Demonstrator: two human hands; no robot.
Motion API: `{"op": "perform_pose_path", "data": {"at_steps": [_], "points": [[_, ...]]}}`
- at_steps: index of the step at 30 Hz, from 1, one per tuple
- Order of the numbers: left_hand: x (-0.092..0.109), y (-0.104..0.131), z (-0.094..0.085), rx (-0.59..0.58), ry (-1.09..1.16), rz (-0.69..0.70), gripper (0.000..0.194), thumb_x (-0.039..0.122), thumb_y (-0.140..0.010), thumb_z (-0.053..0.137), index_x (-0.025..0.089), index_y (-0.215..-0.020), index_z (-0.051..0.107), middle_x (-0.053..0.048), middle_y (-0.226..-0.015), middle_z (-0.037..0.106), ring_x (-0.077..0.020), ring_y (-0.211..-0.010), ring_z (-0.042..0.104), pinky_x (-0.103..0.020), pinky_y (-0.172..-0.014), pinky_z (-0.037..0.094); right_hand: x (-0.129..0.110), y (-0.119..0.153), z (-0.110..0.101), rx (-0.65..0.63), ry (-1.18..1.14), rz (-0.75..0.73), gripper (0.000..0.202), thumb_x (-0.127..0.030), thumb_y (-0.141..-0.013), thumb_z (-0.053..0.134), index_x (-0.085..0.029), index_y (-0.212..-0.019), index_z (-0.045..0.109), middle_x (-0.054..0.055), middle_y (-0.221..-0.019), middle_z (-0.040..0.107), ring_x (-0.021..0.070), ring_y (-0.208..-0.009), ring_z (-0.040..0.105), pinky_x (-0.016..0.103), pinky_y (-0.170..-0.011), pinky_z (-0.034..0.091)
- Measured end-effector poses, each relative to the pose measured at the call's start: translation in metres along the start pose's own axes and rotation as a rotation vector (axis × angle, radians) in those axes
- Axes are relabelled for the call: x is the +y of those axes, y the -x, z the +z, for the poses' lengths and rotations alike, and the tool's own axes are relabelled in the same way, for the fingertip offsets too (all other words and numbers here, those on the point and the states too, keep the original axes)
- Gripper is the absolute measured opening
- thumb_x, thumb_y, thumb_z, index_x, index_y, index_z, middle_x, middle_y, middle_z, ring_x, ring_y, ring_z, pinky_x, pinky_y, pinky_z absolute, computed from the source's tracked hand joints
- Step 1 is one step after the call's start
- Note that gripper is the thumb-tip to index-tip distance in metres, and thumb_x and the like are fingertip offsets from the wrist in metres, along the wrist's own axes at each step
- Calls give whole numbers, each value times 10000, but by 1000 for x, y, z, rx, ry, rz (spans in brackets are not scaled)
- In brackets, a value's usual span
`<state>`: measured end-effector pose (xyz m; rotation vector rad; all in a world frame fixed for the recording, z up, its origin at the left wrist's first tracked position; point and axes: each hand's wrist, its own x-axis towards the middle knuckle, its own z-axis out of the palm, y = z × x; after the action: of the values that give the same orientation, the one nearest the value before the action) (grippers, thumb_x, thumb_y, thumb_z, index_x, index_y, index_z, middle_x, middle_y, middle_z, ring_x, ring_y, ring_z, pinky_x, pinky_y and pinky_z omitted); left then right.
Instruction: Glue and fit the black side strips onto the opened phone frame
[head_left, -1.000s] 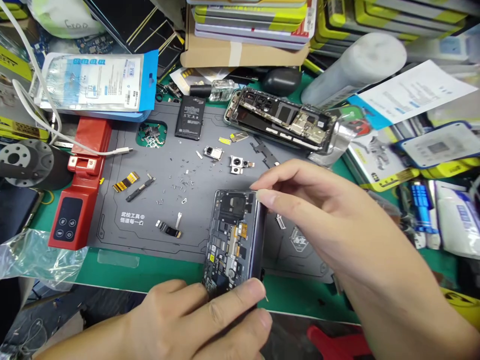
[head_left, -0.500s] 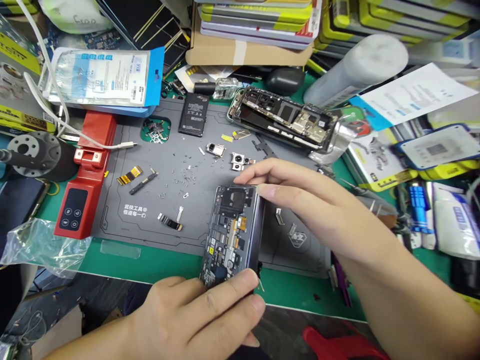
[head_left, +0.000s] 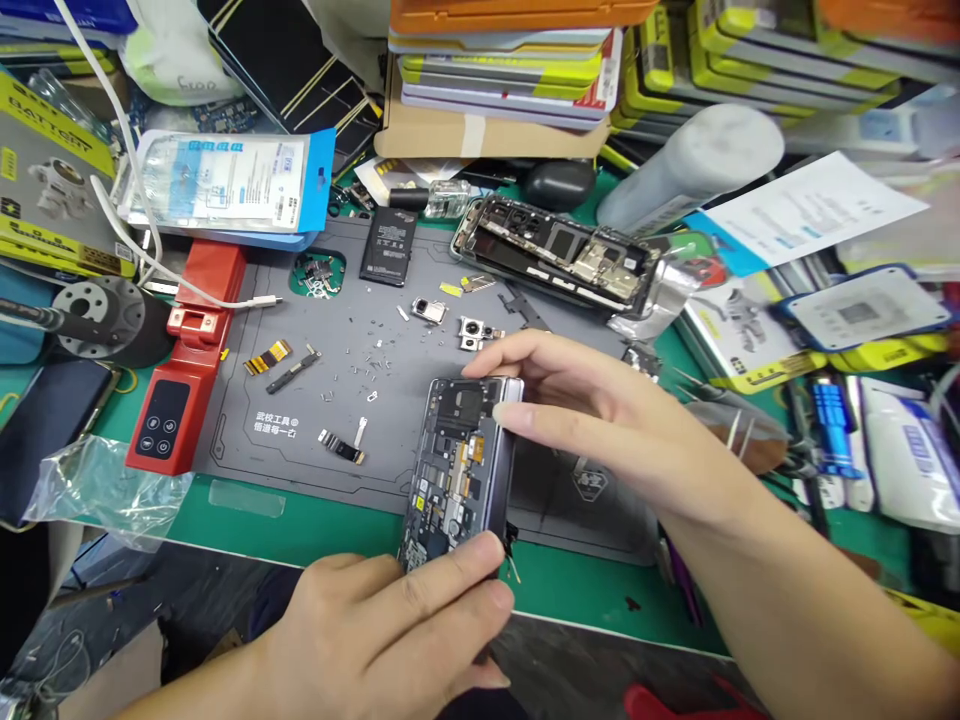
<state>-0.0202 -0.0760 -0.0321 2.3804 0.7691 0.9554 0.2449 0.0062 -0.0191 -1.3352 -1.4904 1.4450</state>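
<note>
An opened smartphone (head_left: 454, 470), its inner boards and flex cables exposed, is held tilted over the front edge of the grey work mat (head_left: 300, 465). My left hand (head_left: 397, 620) grips its lower end, fingers lying across the near side. At the upper end, my right hand (head_left: 547, 390) pinches the corner, thumb on the near edge and fingertips behind the top. A camera module (head_left: 474, 333) lies just beyond the right fingertips. Left of the phone is a small flex cable part (head_left: 342, 446). Tiny screws (head_left: 367, 370) are scattered on the mat.
A second opened phone (head_left: 555, 255) lies at the back beside a battery (head_left: 388, 246). A red device with buttons (head_left: 161, 420) stands on the left. Stacked boxes (head_left: 495, 80) line the back; a grey bottle (head_left: 690, 165) and blue-handled tool (head_left: 834, 425) are on the right.
The camera view has shifted slightly. My right thumb has slid a little down and left on the phone's upper corner; both hands still hold the phone.
</note>
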Motion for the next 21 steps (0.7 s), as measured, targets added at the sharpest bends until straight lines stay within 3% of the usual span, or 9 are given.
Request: {"op": "perform_pose_path", "data": {"at_steps": [9, 15, 21], "points": [[-3, -12, -1, 33, 7, 24, 257, 264, -1185, 506, 139, -1153, 729, -109, -1194, 871, -69, -712, 797, -192, -563, 567, 1, 1, 2, -29, -106, 77, 221, -515, -1076, 725, -330, -1181, 784, -8, -1104, 715, 146, -978, 664, 222, -857, 549], [1, -5, 4, 68, 30, -18, 218, 257, -1170, 548, 151, -1132, 734, -86, -1247, 864, -67, -574, 704, -233, -492, 526, 1, 3, 6, 0, -125, 104, 217, -526, -1079, 716, -335, -1151, 788, -13, -1069, 683, 155, -985, 624, 233, -852, 504], [7, 1, 8, 76, 22, -65, 188, 275, -1159, 593, 194, -1122, 759, -41, -1320, 839, -87, -583, 709, -282, -494, 528, -1, 7, 5, 25, -154, 153, 257, -568, -1090, 686, -342, -1136, 799, -7, -1067, 663, 176, -1011, 587, 258, -865, 466]]}}
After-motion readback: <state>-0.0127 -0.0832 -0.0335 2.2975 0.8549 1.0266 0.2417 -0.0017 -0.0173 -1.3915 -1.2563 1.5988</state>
